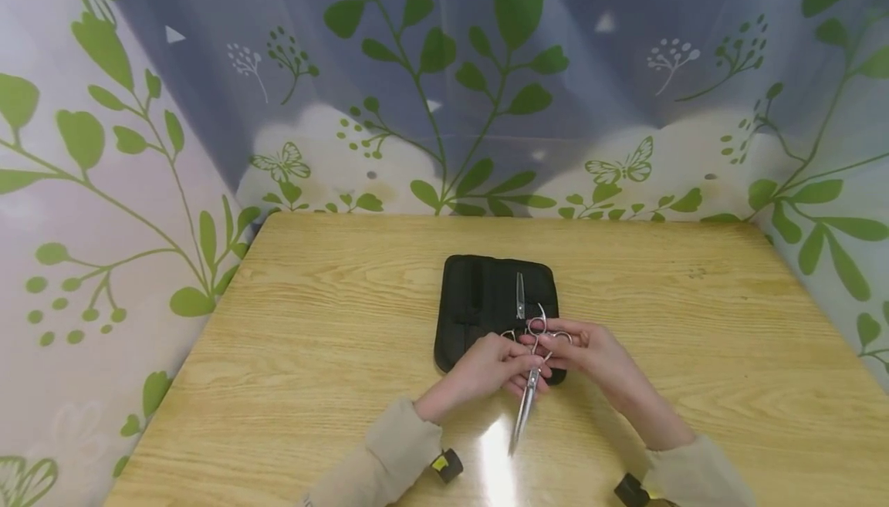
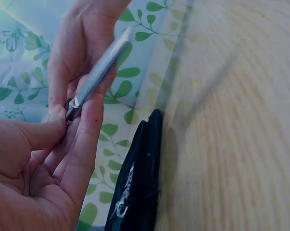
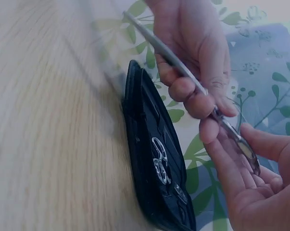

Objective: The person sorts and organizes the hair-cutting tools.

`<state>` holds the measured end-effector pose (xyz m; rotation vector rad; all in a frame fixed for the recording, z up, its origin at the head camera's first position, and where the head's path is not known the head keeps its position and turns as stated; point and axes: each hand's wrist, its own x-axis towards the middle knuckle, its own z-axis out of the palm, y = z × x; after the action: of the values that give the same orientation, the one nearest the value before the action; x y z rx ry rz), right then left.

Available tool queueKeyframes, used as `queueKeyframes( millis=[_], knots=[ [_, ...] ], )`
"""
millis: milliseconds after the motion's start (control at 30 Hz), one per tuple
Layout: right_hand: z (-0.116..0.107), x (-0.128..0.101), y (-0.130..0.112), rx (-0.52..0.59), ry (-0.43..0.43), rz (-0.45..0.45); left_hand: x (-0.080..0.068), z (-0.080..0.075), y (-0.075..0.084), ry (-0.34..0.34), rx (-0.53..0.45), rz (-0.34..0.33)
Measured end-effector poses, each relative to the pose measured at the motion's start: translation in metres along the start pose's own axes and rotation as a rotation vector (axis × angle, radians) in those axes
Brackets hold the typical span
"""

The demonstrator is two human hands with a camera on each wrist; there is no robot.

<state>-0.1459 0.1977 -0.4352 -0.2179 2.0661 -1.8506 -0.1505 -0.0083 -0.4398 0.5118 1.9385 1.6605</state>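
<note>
Scissors (image 1: pixel 529 383) held by both hands, left hand (image 1: pixel 486 364) and right hand (image 1: pixel 590 353) fingers curled round them, above black case (image 1: pixel 479 299) on counter (image 1: pixel 312 337).

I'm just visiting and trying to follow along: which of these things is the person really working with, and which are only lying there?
In use:
- scissors, held by both hands over the table
- left hand
- right hand
- black case, open under the hands

Just there:
- second pair of scissors, tucked in the case
- wooden table
- leaf-patterned curtain
</note>
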Motion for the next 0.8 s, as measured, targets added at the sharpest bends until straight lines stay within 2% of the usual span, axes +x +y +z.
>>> queueKeyframes(
  millis=[167, 333, 500, 667, 800],
  knots=[
    [0.004, -0.003, -0.004, -0.026, 0.021, -0.025, 0.0, 0.002, 0.0, 0.022, -0.009, 0.005],
    [0.006, -0.002, -0.006, 0.021, 0.04, -0.026, -0.002, 0.003, 0.004, 0.071, -0.02, 0.012],
    [0.006, 0.0, -0.006, 0.057, 0.062, -0.018, -0.003, 0.003, 0.006, 0.074, -0.043, 0.005],
    [0.003, 0.002, -0.007, 0.058, 0.063, -0.018, -0.001, 0.0, 0.004, 0.058, 0.033, 0.026],
    [-0.005, 0.004, -0.013, 0.069, 0.068, -0.021, -0.001, -0.004, 0.004, 0.081, 0.108, 0.056]
  ],
)
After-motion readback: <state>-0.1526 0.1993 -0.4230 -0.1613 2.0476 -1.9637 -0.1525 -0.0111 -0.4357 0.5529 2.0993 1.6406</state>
